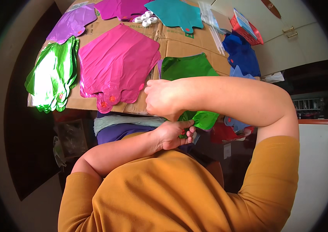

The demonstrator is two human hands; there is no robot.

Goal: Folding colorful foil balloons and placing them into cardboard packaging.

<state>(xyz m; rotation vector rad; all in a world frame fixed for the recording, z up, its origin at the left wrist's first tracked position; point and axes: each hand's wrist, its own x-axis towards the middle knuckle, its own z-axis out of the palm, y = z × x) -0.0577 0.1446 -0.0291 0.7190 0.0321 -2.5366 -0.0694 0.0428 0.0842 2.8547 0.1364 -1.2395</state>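
Observation:
My left hand (175, 134) is closed, pinching the edge of a green flat foil balloon (206, 120) just past the table's near edge. A small red mark shows on the foil by its fingertips. Above it, my right hand (164, 98) is curled with fingers pressed together; what it holds, if anything, is hidden. The right forearm crosses over the upper part of the green foil (189, 66), which lies on the cardboard. Left of the right hand, a stack of pink flat foil balloons (117, 62) lies with its red-marked tabs toward me.
Shiny green foil balloons (54, 73) lie at the left, with purple (71, 24), magenta (121, 8) and teal ones (177, 16) farther back. White ribbon rolls (146, 18), clear straws (212, 31), blue foil (242, 56) and a red basket (245, 29) sit on the cardboard-covered table (179, 44).

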